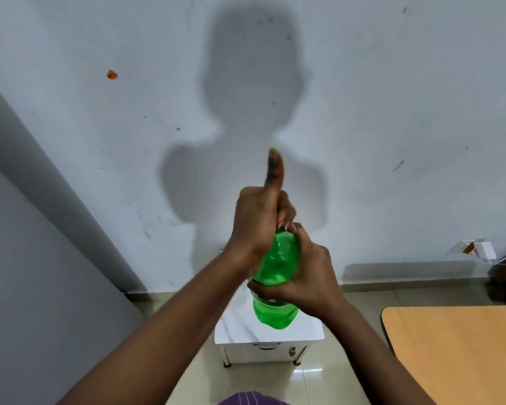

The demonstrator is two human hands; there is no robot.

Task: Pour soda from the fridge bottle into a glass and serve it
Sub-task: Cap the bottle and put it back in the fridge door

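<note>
A green plastic soda bottle (278, 264) is held up in front of me, above a small white cabinet. My right hand (307, 283) wraps around the bottle's body from the right. My left hand (260, 220) is closed over the top of the bottle, hiding the cap, with the thumb sticking straight up. No glass is in view.
A small white cabinet with a marble-look top (304, 331) stands against the white wall below the bottle. A wooden table (456, 352) fills the lower right. A grey panel (41, 258) runs along the left. A wall socket with a plug (479, 248) sits low at right.
</note>
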